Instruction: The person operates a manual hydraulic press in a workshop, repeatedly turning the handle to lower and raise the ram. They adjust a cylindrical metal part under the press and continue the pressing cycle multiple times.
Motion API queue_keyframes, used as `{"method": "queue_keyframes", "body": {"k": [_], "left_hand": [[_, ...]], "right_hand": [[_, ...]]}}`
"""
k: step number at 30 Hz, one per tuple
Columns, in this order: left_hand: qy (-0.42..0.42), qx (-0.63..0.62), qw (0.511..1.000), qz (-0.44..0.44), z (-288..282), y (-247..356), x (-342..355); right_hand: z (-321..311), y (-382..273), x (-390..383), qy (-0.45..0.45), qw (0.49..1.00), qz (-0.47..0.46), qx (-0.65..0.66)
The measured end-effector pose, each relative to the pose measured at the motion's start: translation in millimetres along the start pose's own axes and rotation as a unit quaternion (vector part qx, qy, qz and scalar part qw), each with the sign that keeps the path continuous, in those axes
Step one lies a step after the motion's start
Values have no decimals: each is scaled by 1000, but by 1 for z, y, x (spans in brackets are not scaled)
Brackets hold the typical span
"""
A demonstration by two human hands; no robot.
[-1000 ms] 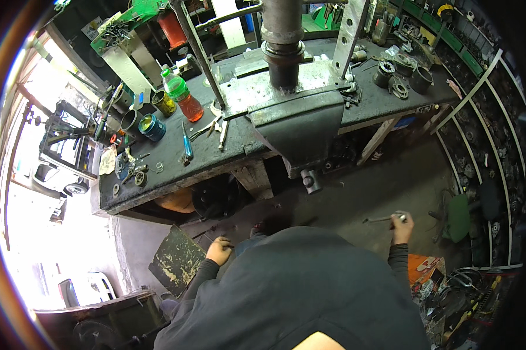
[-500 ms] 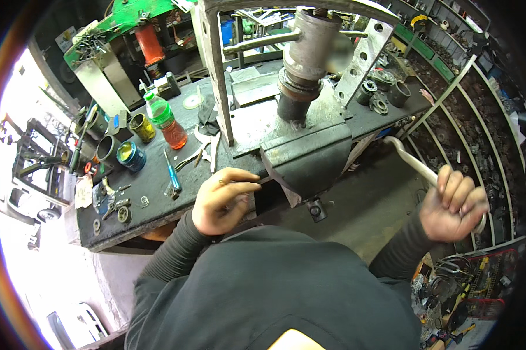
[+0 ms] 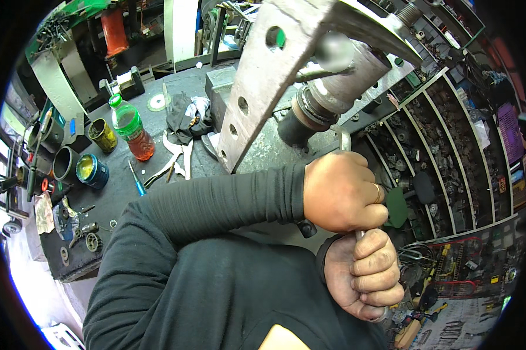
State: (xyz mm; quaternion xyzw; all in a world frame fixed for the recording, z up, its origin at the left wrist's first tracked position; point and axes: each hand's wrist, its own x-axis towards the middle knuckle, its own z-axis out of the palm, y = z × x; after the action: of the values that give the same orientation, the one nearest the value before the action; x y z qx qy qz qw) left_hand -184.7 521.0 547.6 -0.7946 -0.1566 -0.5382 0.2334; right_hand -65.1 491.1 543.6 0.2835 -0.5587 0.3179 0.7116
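Observation:
A bent metal bar (image 3: pixel 343 140) runs toward me on the right side of the press frame. My left hand (image 3: pixel 344 193), its arm stretched across my front, is closed round the bar. Just below it, my right hand (image 3: pixel 365 274) is wrapped round the same bar, fingers curled. Most of the bar is hidden by both fists; its upper end shows above my left hand. Beyond the hands stands a steel press frame (image 3: pixel 263 93) with round holes in its upright. Inside it, a tilted-looking metal cylinder (image 3: pixel 324 96) reaches down to a dark sleeve (image 3: pixel 296 129) on the metal base.
On the dark workbench (image 3: pixel 123 204) at left are a green-capped bottle (image 3: pixel 132 128) with red liquid, a blue tub (image 3: pixel 92 171), a yellow can (image 3: pixel 102 135), pliers (image 3: pixel 178 154), a screwdriver (image 3: pixel 137 179) and a rag (image 3: pixel 190 116). Shelves of metal parts (image 3: pixel 444 157) line the right.
My left hand has moved right, across my body, and taken hold of the bar. My right hand, still holding it, has come inward and lower. The view has shifted closer to the press.

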Motion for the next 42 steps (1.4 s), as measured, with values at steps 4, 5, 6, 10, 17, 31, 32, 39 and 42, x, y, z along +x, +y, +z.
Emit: {"method": "queue_keyframes", "body": {"k": [4, 5, 6, 10, 17, 31, 32, 39, 42], "left_hand": [[6, -19, 1000, 5, -5, -8, -9], [13, -20, 1000, 7, -5, -11, -11], [19, -21, 1000, 11, -6, -13, -13], [11, -12, 1000, 8, -9, -16, -15], [31, 0, 999, -10, -4, -16, -22], [34, 18, 999, -23, -3, -16, -22], [33, 17, 999, -25, -3, -16, -22], [29, -2, 999, -39, -4, -16, -19], [18, -10, 998, -51, -4, -17, -17]], "right_hand": [[2, 9, -7, -21, 1000, 10, -8], [2, 11, -9, -32, 999, 17, -9], [4, 14, -9, -36, 999, 13, -5], [0, 13, -16, -14, 999, -8, -38], [-2, 17, -19, -19, 999, 2, -31], [-1, 14, -19, 2, 999, 26, -28], [-1, 14, -19, 7, 999, 27, -30], [11, 16, -15, 39, 997, 37, -51], [15, 18, -10, 56, 996, 42, -50]]}}
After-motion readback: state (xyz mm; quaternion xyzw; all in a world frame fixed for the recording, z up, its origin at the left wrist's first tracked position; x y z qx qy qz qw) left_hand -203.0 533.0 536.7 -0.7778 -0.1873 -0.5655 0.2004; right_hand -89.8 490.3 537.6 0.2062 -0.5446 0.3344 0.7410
